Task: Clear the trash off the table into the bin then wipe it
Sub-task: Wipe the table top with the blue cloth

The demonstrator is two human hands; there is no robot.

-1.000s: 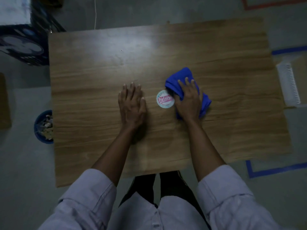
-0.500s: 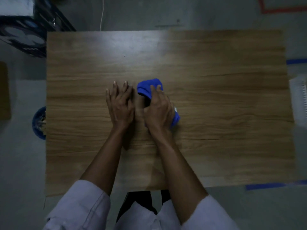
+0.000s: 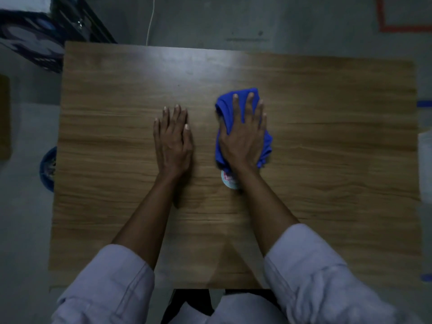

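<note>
A wooden table [image 3: 327, 160] fills the view. My right hand [image 3: 245, 136] presses flat on a crumpled blue cloth [image 3: 225, 108] near the table's middle, fingers spread over it. A round white sticker with pink print [image 3: 228, 180] peeks out from under my right wrist, partly hidden. My left hand [image 3: 173, 139] lies flat on the bare wood to the left of the cloth, fingers together, holding nothing. A blue bin [image 3: 48, 169] with trash inside stands on the floor at the table's left edge, mostly hidden by the tabletop.
A dark patterned box [image 3: 30, 40] stands on the floor at the back left. A white object [image 3: 425, 164] lies off the table's right edge. Blue tape [image 3: 424, 104] and red tape [image 3: 402, 28] mark the grey floor.
My right hand slid the blue cloth left beside my left hand, then back to the right and farther away. The sticker shows again below my wrist. My left hand stayed planted.
</note>
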